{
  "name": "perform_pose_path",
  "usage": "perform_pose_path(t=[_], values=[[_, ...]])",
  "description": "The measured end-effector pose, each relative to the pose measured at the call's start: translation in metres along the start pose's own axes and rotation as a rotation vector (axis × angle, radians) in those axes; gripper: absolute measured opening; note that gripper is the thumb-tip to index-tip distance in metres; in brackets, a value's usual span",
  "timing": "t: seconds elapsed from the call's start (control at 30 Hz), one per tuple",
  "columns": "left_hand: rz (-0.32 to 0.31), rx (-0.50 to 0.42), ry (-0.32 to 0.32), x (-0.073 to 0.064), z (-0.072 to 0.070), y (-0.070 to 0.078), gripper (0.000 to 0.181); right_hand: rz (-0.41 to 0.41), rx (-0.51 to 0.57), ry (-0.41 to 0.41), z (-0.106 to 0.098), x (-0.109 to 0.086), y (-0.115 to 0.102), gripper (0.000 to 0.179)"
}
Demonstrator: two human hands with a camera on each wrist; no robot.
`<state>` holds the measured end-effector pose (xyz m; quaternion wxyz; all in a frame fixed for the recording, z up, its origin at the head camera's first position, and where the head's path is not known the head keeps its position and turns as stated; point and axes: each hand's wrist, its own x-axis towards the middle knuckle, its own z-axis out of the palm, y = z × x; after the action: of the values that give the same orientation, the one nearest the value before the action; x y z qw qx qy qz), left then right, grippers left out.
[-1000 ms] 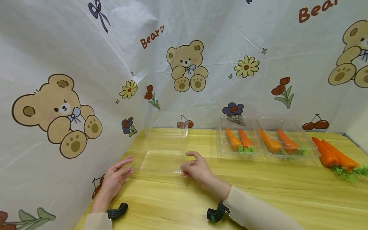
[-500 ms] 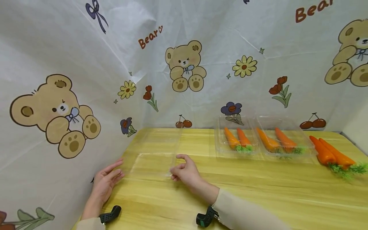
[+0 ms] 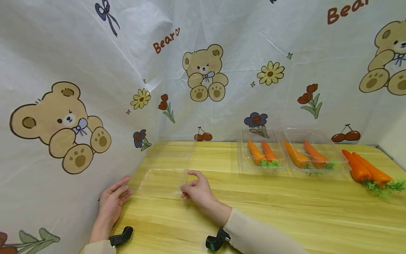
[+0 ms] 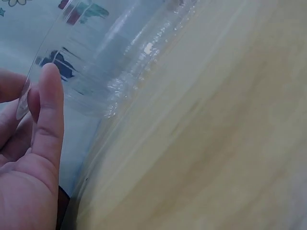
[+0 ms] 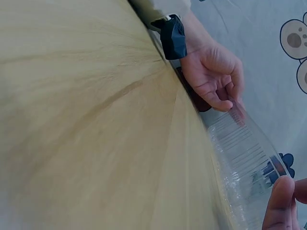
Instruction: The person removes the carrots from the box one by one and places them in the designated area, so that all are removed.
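Note:
A clear plastic clamshell box sits at the left of the wooden table, its lid open toward the back. At its left side, my left hand pinches the rim; thumb and fingers meet on the clear edge in the left wrist view, where the box shows ridged walls. My right hand pinches the front right corner. The right wrist view shows the right thumb and a finger on the rim. No contents are visible inside the box.
Two closed clear boxes, each with two toy carrots, stand at the back right. Two loose toy carrots lie at the far right. A bear-printed sheet borders the table on the left and behind.
Both hands have shifted left, and the open clamshell box has slid left with them, closer to the printed sheet. The carrots and closed boxes stay in place.

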<state>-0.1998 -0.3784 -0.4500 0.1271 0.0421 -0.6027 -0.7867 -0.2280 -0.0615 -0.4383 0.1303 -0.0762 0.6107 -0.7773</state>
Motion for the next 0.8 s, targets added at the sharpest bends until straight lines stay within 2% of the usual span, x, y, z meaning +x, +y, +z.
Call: perform_pose_path(t=[0.43,0.67,0.8], values=[[-0.018,-0.005,0.172,0.003,0.003,-0.001,0.037,-0.002,0.03,0.032,0.016,0.008,0.008,0.068],[-0.056,0.044,0.245,0.003,0.005,0.002,0.043,-0.001,0.049,0.028,0.018,0.008,0.009,0.068],[-0.065,0.056,0.313,0.006,0.007,0.003,0.042,0.005,0.069,0.025,0.017,0.009,0.01,0.068]])
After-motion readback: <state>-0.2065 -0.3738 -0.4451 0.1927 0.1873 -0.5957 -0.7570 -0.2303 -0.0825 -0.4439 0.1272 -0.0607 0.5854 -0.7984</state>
